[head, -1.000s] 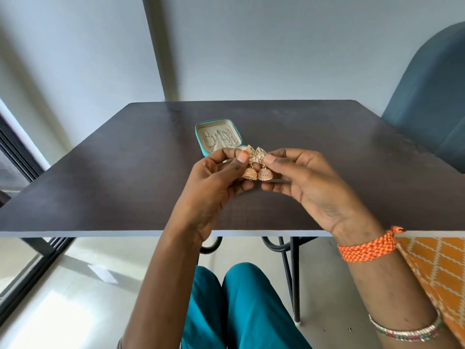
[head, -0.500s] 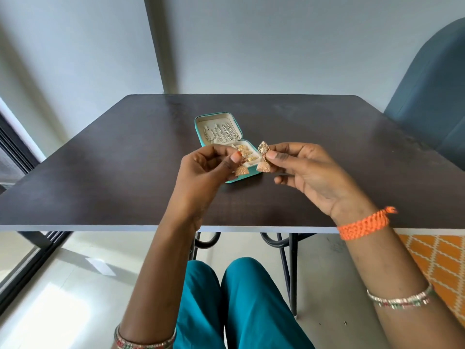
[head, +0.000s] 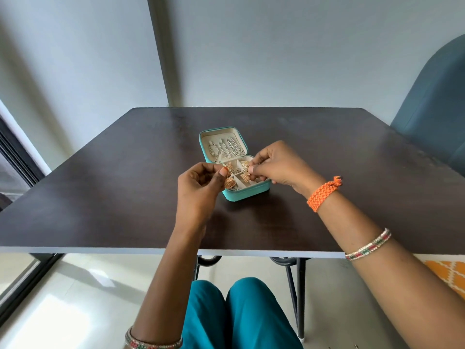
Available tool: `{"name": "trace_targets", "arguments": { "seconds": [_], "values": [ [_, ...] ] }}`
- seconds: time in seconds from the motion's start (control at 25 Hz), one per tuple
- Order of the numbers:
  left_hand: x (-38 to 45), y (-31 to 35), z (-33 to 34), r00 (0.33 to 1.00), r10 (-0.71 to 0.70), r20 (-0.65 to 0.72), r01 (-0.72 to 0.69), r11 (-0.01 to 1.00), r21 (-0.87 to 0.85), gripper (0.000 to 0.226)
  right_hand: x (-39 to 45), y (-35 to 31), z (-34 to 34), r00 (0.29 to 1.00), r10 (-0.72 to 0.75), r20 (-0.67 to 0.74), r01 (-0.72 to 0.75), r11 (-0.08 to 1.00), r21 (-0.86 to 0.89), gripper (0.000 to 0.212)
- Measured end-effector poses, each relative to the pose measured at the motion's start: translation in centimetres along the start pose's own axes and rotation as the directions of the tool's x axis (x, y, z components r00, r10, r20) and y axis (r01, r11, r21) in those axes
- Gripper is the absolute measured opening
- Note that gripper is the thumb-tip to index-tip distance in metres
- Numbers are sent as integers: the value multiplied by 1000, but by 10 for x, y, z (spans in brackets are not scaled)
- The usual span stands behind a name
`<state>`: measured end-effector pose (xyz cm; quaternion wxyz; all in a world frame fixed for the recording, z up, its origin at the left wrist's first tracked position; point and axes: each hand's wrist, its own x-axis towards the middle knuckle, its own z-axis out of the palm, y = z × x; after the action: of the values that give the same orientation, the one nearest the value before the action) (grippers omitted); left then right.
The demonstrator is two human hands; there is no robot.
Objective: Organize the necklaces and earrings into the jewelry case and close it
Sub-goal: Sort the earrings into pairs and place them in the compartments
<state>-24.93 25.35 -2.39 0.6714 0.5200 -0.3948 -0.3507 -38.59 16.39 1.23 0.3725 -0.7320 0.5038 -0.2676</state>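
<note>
A: Where is the jewelry case (head: pixel 247 193) now?

B: It stands open on the dark table (head: pixel 113 187), a little above the middle of the frame. The lid lies back toward the top of the frame, and some silver necklaces (head: pixel 226 148) hang in a row inside it. The lower half has small cream compartments.

A: And the hands, what do they do?

B: Both are over the lower half of the case. The left hand (head: pixel 198 190) comes from the lower middle of the frame, and its thumb and forefinger pinch the top of one gold earring (head: pixel 229 181). The bell part of this earring hangs at the left side of the compartments (I cannot tell if it touches the bottom or not).

A: The right hand also holds something?

B: Yes. The right hand (head: pixel 279 165) comes from the right side of the frame, and its fingertips pinch the second gold earring (head: pixel 245 172), which hangs over the middle compartments. The two earrings are near each other but apart.

A: Is something else in the compartments?

B: I see small shiny pieces between the two earrings, but they are too small to name.

A: What is around?

B: An orange wristband (head: pixel 323 195) and a beaded bangle (head: pixel 368 245) are on the right arm. A blue chair (head: pixel 432 104) stands at the right edge of the frame.
</note>
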Motion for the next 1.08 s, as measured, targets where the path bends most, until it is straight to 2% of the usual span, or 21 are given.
{"name": "trace_targets", "arguments": {
  "seconds": [0.16, 0.32, 0.4, 0.64, 0.72, 0.8, 0.84, 0.92, 1.0, 1.08],
  "values": [
    [3, -3, 0, 1000, 2, -1, -2, 1000, 7, 6, 5, -6, -4, 998, -19, 66, 34, 974, -226, 7],
    [6, -3, 1, 1000, 21, 0, -21, 1000, 10, 6, 14, -14, -3, 993, 34, 109, 17, 901, -434, 18],
    [9, -4, 1, 1000, 31, 6, -31, 999, 13, 6, 15, -16, -1, 992, 39, 120, 24, 874, -486, 15],
    [12, -2, 3, 1000, 16, -1, -16, 998, 58, 6, 11, -8, 5, 997, -25, -68, -13, 858, -514, 10],
    [11, -1, 3, 1000, 4, -7, -4, 998, 60, 6, 6, -7, 4, 991, -55, -124, -3, 903, -429, 5],
    [9, 1, 5, 1000, -7, -3, 7, 999, 48, 6, -3, -8, 0, 997, -50, -53, 43, 990, -133, 3],
    [9, 2, 7, 1000, -13, 6, 12, 999, 35, 6, -9, -11, -2, 999, -33, 20, 32, 999, 42, 8],
    [7, 5, 12, 999, -29, 31, 29, 999, -18, 6, -19, -12, -5, 992, -20, 123, -11, 968, 252, 16],
    [6, 6, 15, 999, -31, 40, 33, 998, -53, 5, -21, -9, -6, 992, -17, 123, -24, 945, 327, 19],
    [6, 6, 17, 1000, 14, 3, -14, 1000, 6, 7, -20, -7, -9, 992, -27, 125, -30, 901, 433, 18]
  ]
}}
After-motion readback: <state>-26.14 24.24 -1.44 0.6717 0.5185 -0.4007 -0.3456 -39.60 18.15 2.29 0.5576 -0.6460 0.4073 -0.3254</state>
